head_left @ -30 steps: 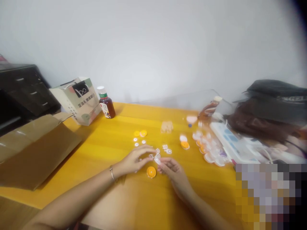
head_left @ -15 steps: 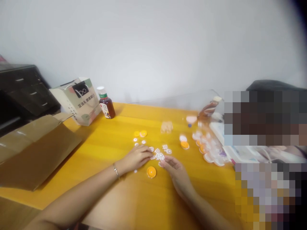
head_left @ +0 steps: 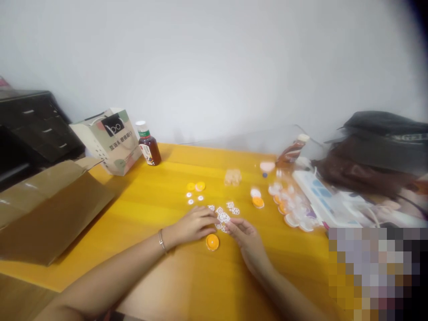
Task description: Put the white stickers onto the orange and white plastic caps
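Observation:
White openwork plastic pieces lie in a loose cluster on the yellow table. My right hand pinches one white openwork piece between thumb and fingertips, just above the others. From the other side my left hand reaches to the cluster, its fingers stretched out and thumb apart, with the fingertips beside the held piece. It covers part of the cluster. Just below the left thumb sits a round orange cap-like piece with a pale dot in its middle.
Beyond my hands are small white discs and yellow-orange round pieces. Clear and orange round parts crowd the right, near a tilted bottle. A cardboard box, paper bag and dark-red bottle stand left.
My left hand has shifted slightly right and down, uncovering a white disc behind it. My right hand has lifted a white openwork piece a little. The orange piece has moved slightly right.

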`<state>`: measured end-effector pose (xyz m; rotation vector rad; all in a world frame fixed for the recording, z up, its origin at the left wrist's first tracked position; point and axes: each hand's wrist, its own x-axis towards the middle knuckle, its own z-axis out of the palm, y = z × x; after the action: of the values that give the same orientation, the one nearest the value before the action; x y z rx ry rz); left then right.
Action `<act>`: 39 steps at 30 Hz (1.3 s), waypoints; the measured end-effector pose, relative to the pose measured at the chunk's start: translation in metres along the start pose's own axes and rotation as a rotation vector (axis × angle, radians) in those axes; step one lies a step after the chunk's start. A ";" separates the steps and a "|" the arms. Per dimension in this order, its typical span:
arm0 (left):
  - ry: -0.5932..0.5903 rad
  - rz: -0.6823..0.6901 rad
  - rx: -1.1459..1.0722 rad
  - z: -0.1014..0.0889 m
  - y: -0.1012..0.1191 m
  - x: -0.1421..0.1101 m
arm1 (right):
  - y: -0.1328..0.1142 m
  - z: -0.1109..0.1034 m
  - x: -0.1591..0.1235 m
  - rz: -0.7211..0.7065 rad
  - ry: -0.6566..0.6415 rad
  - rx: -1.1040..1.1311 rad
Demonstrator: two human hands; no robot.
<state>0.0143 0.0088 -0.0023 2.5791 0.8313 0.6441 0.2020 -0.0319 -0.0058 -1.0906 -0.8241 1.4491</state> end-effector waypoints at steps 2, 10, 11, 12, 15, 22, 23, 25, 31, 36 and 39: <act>-0.018 0.017 0.004 0.004 -0.002 0.000 | 0.001 0.000 0.000 -0.008 -0.011 -0.003; 0.097 -0.003 -0.125 0.007 0.000 0.002 | 0.000 0.000 0.000 -0.018 -0.016 -0.013; 0.138 -0.024 -0.195 0.006 0.001 0.002 | 0.000 0.000 0.000 -0.012 -0.019 -0.014; 0.179 -0.059 -0.282 0.005 0.002 0.002 | -0.001 0.000 0.000 -0.008 -0.023 -0.016; 0.267 -0.219 -0.600 0.002 0.003 0.002 | -0.002 0.001 0.000 -0.005 -0.043 -0.037; 0.208 -0.443 -1.202 -0.006 0.002 0.002 | -0.004 0.001 -0.001 -0.003 -0.055 -0.041; 0.200 -0.446 -1.226 -0.007 0.002 0.003 | -0.004 0.001 -0.001 -0.002 -0.059 -0.041; 0.197 -0.447 -1.239 -0.009 0.002 0.003 | -0.004 0.001 -0.001 0.002 -0.066 -0.042; 0.253 -0.467 -1.141 -0.003 -0.002 0.002 | -0.005 0.002 -0.002 0.022 -0.061 -0.018; 0.310 -0.375 -1.025 -0.005 0.003 0.001 | -0.004 0.002 -0.002 0.046 -0.070 -0.015; 0.292 -0.209 -0.795 -0.013 0.012 0.000 | -0.003 0.002 -0.002 0.061 -0.111 -0.017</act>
<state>0.0135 0.0018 0.0139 1.6881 0.7175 1.0435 0.2012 -0.0336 -0.0023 -1.0637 -0.8895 1.5669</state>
